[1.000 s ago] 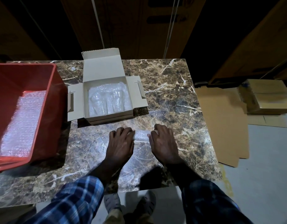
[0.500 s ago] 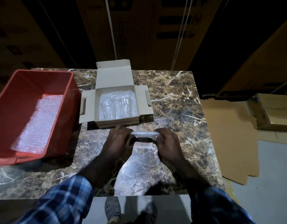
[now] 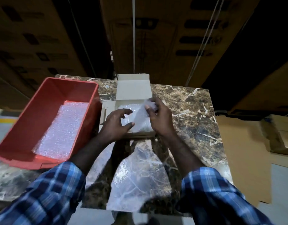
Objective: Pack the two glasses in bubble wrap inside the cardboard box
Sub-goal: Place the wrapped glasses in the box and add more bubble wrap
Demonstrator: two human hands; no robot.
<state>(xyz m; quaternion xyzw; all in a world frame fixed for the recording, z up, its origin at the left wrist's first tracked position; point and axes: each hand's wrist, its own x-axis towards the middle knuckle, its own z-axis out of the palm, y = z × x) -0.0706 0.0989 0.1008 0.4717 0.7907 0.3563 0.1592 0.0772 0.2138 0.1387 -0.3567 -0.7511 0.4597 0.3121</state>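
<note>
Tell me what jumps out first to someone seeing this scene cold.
The red bin at the table's left, lined with bubble wrap, grabs the eye. At centre, both hands work over the open cardboard box: the right hand grips a bubble wrap sheet that trails down to the marble table, and the left hand hovers beside it.

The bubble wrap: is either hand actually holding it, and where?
The right hand pinches the bubble wrap at its bunched top end, over the cardboard box. The left hand seems only to hover, fingers curled.
</note>
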